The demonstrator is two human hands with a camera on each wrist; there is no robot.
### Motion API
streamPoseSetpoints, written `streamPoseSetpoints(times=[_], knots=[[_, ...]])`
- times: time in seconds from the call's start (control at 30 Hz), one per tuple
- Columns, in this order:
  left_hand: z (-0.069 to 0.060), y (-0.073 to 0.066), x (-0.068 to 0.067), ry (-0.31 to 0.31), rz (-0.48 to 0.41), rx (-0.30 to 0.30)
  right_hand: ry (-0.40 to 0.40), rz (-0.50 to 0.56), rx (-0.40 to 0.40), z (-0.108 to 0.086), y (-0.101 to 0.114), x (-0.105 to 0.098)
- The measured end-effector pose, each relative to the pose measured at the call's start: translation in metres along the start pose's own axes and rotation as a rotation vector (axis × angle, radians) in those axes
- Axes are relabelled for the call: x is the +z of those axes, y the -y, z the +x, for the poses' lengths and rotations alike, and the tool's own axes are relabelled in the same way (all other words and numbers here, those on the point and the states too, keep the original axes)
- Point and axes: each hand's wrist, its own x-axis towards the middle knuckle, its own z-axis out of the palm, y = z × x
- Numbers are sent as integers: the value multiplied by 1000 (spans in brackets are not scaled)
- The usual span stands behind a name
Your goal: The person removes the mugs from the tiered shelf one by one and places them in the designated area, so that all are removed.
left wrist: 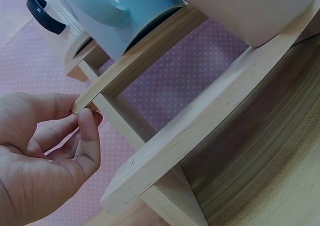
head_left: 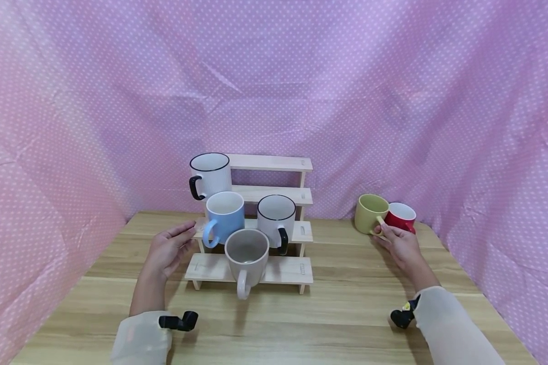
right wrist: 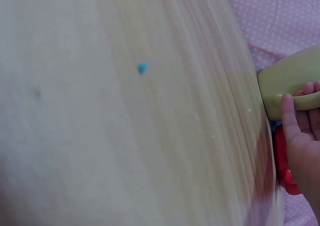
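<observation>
My left hand (head_left: 170, 251) pinches the left end of a step on the wooden tiered rack (head_left: 285, 268) between thumb and fingers; the left wrist view shows the board's end (left wrist: 82, 101) in the grip. At the right back, my right hand (head_left: 403, 247) holds the handle of an olive-yellow mug (head_left: 367, 213). Right beside that mug is a red mug (head_left: 395, 219) with a white inside, partly hidden. The rack carries a light blue mug (head_left: 230, 218), a beige mug (head_left: 246, 253) on the lowest step, and two white mugs with black rims and handles, one higher left (head_left: 216, 177), one right (head_left: 274, 223).
A wood-grain table (head_left: 338, 304) lies under everything. Pink dotted cloth (head_left: 274, 76) hangs behind and along both sides. A small blue speck (right wrist: 142, 67) shows on the wood in the right wrist view.
</observation>
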Motion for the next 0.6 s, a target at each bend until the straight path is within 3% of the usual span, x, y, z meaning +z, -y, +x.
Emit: streamPoseSetpoints(times=[0.27,0.6], knots=[[1,1,1,4,-9,10,-16,-28,19,-1,5,0],[0,2,1,3,-9,10,-117,-308,33,-2,19,5]])
